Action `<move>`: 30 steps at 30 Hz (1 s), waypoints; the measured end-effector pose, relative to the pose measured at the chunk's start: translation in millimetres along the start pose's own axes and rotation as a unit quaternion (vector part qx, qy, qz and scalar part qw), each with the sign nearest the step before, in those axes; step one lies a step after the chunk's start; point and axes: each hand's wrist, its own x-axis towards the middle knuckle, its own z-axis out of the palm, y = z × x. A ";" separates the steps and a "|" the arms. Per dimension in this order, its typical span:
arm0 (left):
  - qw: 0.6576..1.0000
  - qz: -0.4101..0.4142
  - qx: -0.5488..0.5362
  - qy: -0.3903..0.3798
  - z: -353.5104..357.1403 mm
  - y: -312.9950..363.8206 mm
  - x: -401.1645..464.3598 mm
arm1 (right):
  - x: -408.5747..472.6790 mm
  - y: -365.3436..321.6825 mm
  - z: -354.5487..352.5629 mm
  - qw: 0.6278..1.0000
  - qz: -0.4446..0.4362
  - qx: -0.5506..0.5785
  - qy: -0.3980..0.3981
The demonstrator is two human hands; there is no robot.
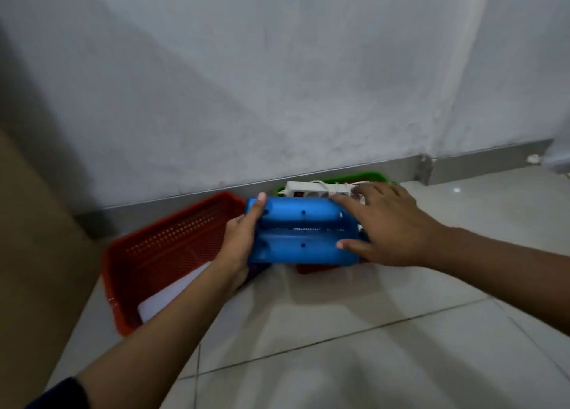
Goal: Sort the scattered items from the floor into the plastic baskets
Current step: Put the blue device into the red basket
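A blue plastic item (300,232) with two rounded bars is held between both hands just above the floor, near the wall. My left hand (242,239) grips its left end, thumb on top. My right hand (385,223) clasps its right end, fingers spread over it. An orange-red basket (172,245) sits to the left with a white flat item (168,297) inside. A green basket (364,178) stands behind the blue item and holds a white power strip (311,189). Another red basket edge (317,268) shows under the blue item.
A grey-white wall with a metal skirting strip (462,160) runs behind the baskets. A brown cardboard-like panel (34,254) stands at the left. Pale floor tiles (370,347) fill the foreground.
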 end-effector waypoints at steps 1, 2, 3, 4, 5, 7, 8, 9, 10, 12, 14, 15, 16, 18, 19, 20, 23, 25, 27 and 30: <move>0.999 -0.010 -0.027 0.017 -12.4 0.1 4.2 | 9.4 -13.5 3.5 0.999 -0.021 -0.023 0.021; 0.998 -0.020 -0.052 0.034 -24.2 0.0 8.1 | 18.0 -26.1 7.1 0.997 -0.047 -0.039 0.038; 0.996 -0.030 -0.074 0.050 -33.0 0.6 10.9 | 25.0 -37.1 10.8 0.995 -0.067 -0.051 0.046; 0.993 -0.040 -0.090 0.067 -42.4 0.8 14.8 | 33.1 -48.4 15.7 0.994 -0.081 -0.057 0.047; 0.990 -0.052 -0.101 0.081 -50.4 0.6 18.8 | 41.4 -58.9 21.5 0.994 -0.086 -0.059 0.041; 0.985 -0.089 -0.115 0.096 -64.8 -1.3 28.1 | 58.3 -77.6 32.9 0.997 -0.072 -0.032 0.016; 0.981 -0.113 -0.122 0.101 -70.1 -2.8 32.1 | 65.8 -84.4 37.5 0.998 -0.059 -0.006 0.005; 0.976 -0.137 -0.134 0.106 -75.2 -3.9 35.8 | 74.2 -90.2 42.1 0.998 -0.051 0.024 0.000; 0.971 -0.159 -0.142 0.113 -80.1 -5.7 39.6 | 82.1 -94.8 46.8 0.998 -0.049 0.050 -0.001; 0.962 -0.194 -0.144 0.125 -89.8 -11.5 46.9 | 97.2 -101.2 58.0 0.995 -0.055 0.081 -0.004; 0.958 -0.215 -0.140 0.128 -97.5 -18.1 53.3 | 108.1 -105.5 71.0 0.993 -0.058 0.099 -0.021; 0.956 -0.221 -0.141 0.130 -100.6 -21.3 57.0 | 113.0 -107.9 78.3 0.992 -0.060 0.106 -0.029; 0.955 -0.226 -0.143 0.130 -103.2 -24.2 60.7 | 117.3 -110.0 85.6 0.991 -0.063 0.112 -0.034; 0.953 -0.235 -0.140 0.131 -108.2 -28.2 66.7 | 124.0 -112.7 99.0 0.990 -0.074 0.117 -0.037; 0.953 -0.240 -0.131 0.129 -111.0 -30.1 70.4 | 127.2 -113.5 105.1 0.989 -0.077 0.122 -0.036; 0.955 -0.243 -0.120 0.123 -114.0 -31.8 73.8 | 129.5 -114.0 110.5 0.988 -0.079 0.129 -0.035; 0.960 -0.241 -0.100 0.098 -124.4 -32.9 82.8 | 134.9 -116.6 122.1 0.987 -0.083 0.135 -0.015; 0.966 -0.218 -0.101 0.092 -132.4 -31.1 89.4 | 139.2 -119.7 126.3 0.988 -0.083 0.129 0.006; 0.970 -0.193 -0.112 0.093 -143.0 -27.5 96.0 | 145.0 -125.0 126.8 0.988 -0.079 0.127 0.025; 0.972 -0.178 -0.122 0.097 -156.8 -25.1 100.7 | 152.4 -140.6 123.6 0.989 -0.082 0.117 0.044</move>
